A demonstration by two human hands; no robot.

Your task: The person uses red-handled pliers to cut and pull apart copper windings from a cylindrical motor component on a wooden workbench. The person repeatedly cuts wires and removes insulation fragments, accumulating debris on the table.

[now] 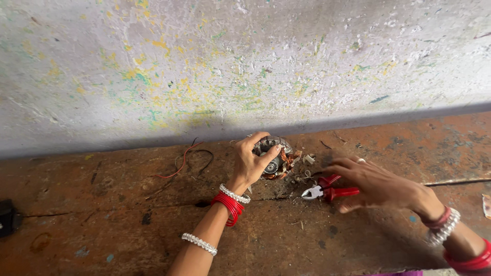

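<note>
Head view: round copper-wound motor stator point(276, 158)

You have a round motor stator point(276, 158) tipped on its edge on the worn brown bench, close to the wall, its metal ring grey and its copper windings showing toward the lower right. Just to its right lie your red-handled side cutters point(327, 191), flat on the bench, their steel jaws pointing left toward the stator.

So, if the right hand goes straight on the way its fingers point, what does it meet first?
Probably the scraps beside the red-handled cutting pliers it grips, then the round copper-wound motor part in the left hand; depth is unclear.
</note>
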